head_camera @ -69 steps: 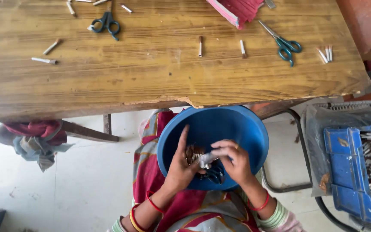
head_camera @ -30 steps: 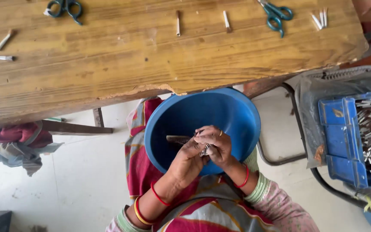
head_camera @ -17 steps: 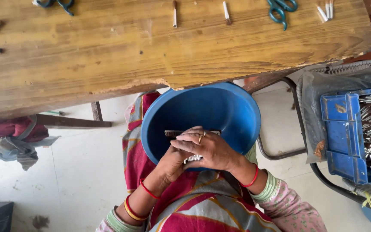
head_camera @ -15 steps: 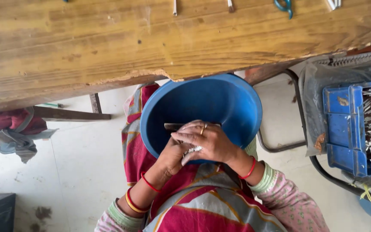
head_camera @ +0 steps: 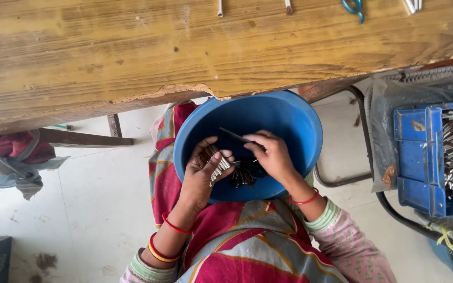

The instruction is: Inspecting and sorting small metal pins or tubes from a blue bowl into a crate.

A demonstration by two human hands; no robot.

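Note:
A round blue basin (head_camera: 284, 112) rests on my lap, under the edge of a wooden table. My left hand (head_camera: 201, 170) is closed around a small bundle of thin silvery sticks (head_camera: 219, 169) over the basin. My right hand (head_camera: 271, 153) pinches one thin dark stick (head_camera: 233, 135) that points up and to the left. A dark pile of more small pieces (head_camera: 243, 175) lies at the basin's bottom between my hands.
The worn wooden table (head_camera: 184, 47) fills the top, with loose short sticks (head_camera: 219, 7) and teal scissor handles (head_camera: 354, 7) on it. A blue crate (head_camera: 414, 157) of silvery sticks stands at the right. Cloth (head_camera: 11, 157) hangs at the left.
My hands, clasped together half a second ago, have parted: the left keeps the bundle, the right has drawn away with one dark stick. The view has tipped down, so less of the table shows.

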